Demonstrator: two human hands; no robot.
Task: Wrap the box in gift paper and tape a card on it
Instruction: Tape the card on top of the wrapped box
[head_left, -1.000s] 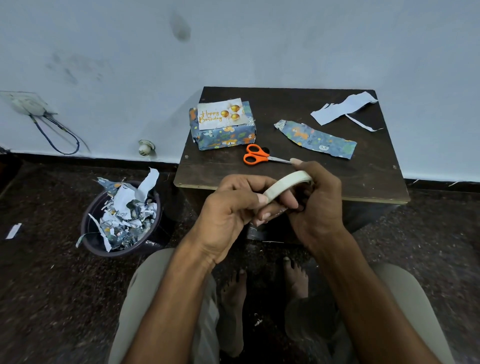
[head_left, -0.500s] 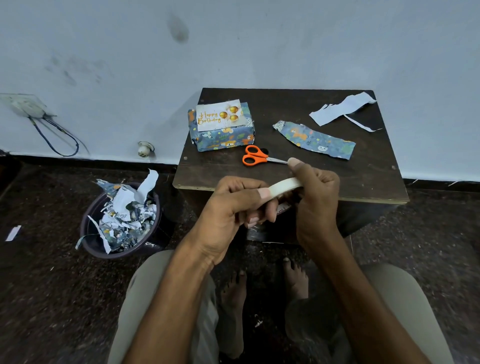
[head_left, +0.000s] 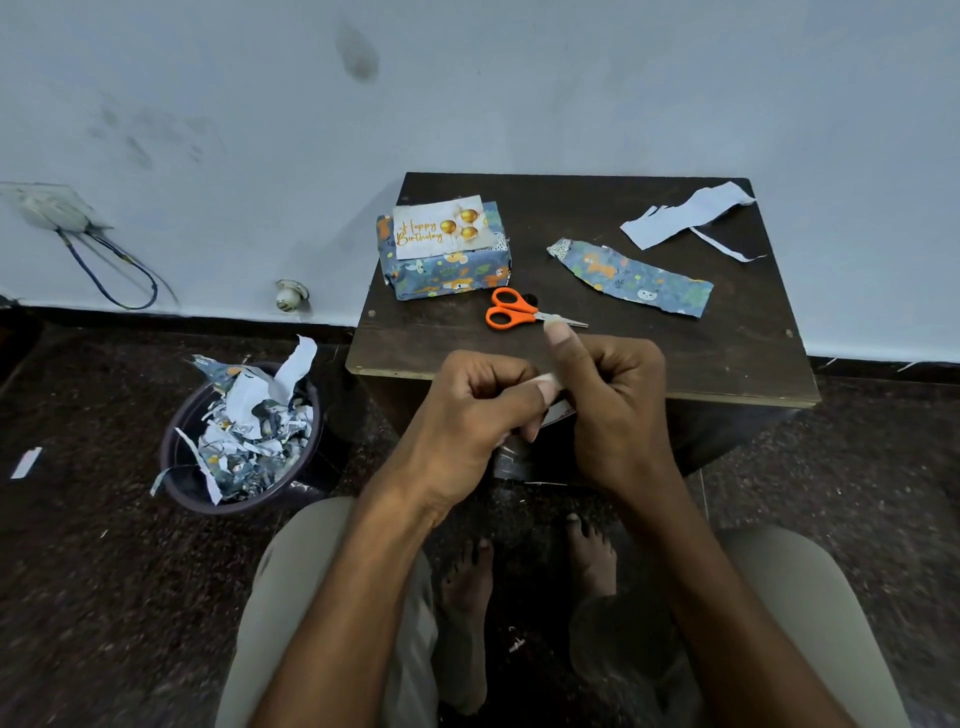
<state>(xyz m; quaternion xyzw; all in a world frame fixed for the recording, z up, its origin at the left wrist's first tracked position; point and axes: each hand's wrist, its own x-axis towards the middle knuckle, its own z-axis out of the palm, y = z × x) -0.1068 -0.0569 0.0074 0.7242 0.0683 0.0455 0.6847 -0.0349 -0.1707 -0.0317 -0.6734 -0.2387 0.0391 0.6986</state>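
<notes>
A box (head_left: 452, 275) wrapped in blue animal-print paper sits at the back left of a small dark table (head_left: 727, 338). A white "Happy Birthday" card (head_left: 441, 228) lies on top of it. In front of the table's near edge, my left hand (head_left: 478, 415) and my right hand (head_left: 613, 400) both grip a roll of pale tape (head_left: 548, 382), which is mostly hidden between the fingers. My left thumb presses on the roll; my right thumb points up.
Orange-handled scissors (head_left: 511, 310) lie just beyond my hands. A strip of printed paper (head_left: 631, 275) and white scraps (head_left: 685, 213) lie at the table's right. A dark bin (head_left: 234, 441) full of paper offcuts stands on the floor at the left.
The tape roll was plainly visible between my hands; now my fingers have closed over it, hiding most of it. Both hands have stayed at the table's near edge.
</notes>
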